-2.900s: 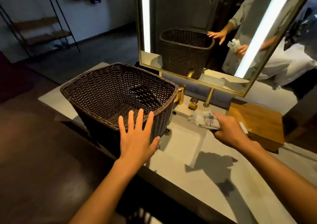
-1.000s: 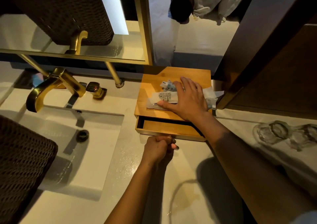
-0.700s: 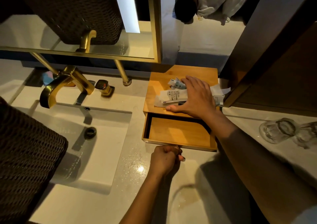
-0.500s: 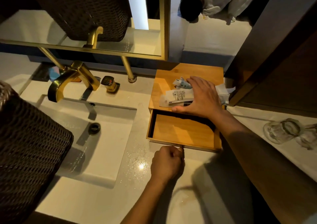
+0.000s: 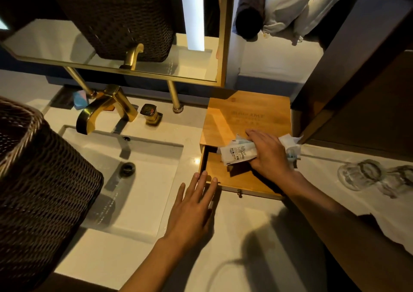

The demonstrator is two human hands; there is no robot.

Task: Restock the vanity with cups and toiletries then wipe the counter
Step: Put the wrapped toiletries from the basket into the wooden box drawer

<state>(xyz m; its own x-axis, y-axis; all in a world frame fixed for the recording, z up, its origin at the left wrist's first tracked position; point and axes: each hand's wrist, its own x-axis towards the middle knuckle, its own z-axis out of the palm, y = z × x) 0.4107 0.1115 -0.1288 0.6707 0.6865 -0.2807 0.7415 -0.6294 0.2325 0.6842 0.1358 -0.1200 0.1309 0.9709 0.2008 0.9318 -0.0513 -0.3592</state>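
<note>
The pale counter (image 5: 245, 258) was seen spread across the lower view, with the sunken sink (image 5: 143, 179) at its left and a dark wicker basket (image 5: 38, 191) at the near left edge. Behind the sink, the gold faucet (image 5: 105, 110) was reflected in the framed mirror (image 5: 156, 45). The wooden box (image 5: 248, 117) was set at the back right, its drawer (image 5: 243, 179) pulled out toward the viewer, farther than half a second before. Two clear glass cups (image 5: 375, 175) were laid on the counter well to the right.

The left hand (image 5: 192, 209), earlier fisted at the drawer's knob, was now opened flat with fingers (image 5: 209, 184) spread, their tips touching the drawer's front left corner. The right hand (image 5: 270, 153) had been shifted from the box top to above the open drawer, its fingers closed around the toiletry packets (image 5: 239, 154). The white tube's long axis was held roughly left to right, its free end pointing left.
</note>
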